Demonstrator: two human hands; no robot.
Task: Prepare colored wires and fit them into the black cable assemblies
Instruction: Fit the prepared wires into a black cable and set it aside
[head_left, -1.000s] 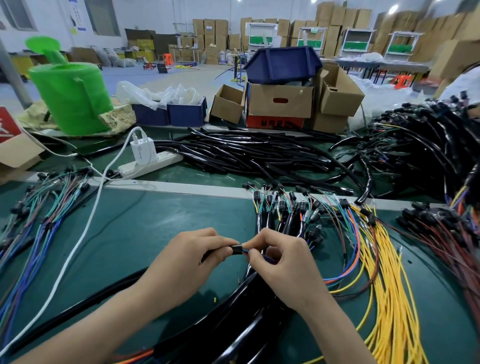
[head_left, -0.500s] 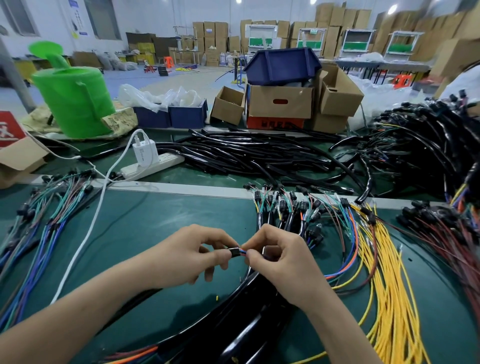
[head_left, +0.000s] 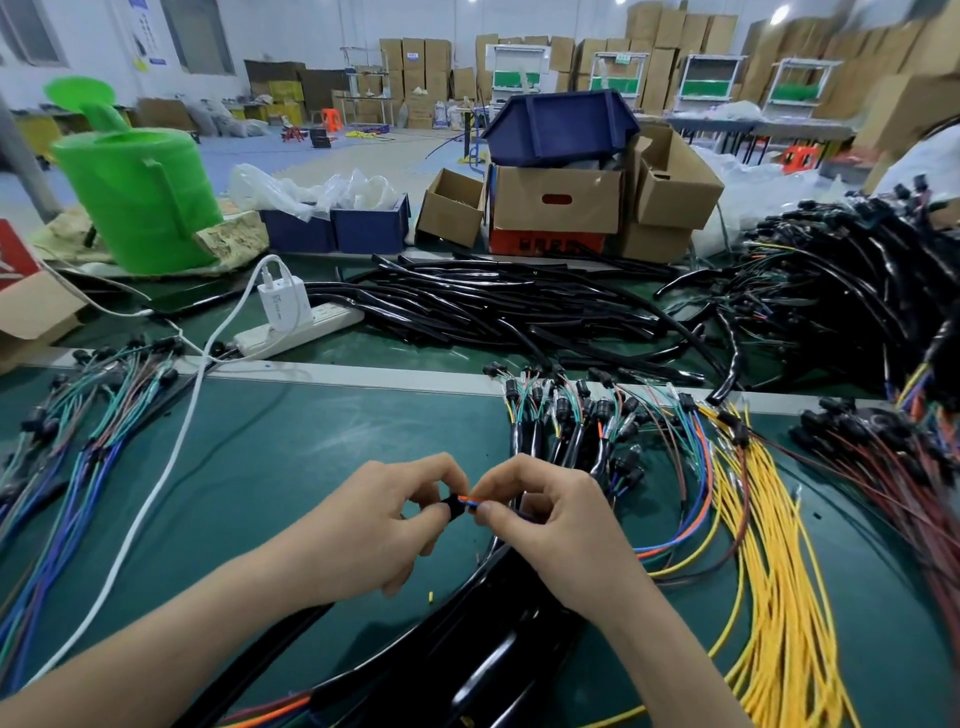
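Note:
My left hand (head_left: 375, 525) pinches the end of a black cable sleeve (head_left: 453, 505) over the green mat. My right hand (head_left: 558, 525) pinches the orange and blue wires (head_left: 474, 502) where they come out of that sleeve end. The two hands almost touch. Beneath them several black cable assemblies (head_left: 467, 654) run toward me. Yellow wires (head_left: 769, 561) lie loose to the right.
Black sleeves (head_left: 519, 312) are heaped across the far bench. A power strip with a white charger (head_left: 291, 317) sits at the left rear, its white cord crossing the mat. Bundles of coloured wires (head_left: 78, 441) lie left, dark red ones (head_left: 893, 467) right. Cardboard boxes (head_left: 556, 205) stand behind.
The sleeve end has slid back a little, so more of the orange and blue wires shows between my fingertips. Both hands stayed in place.

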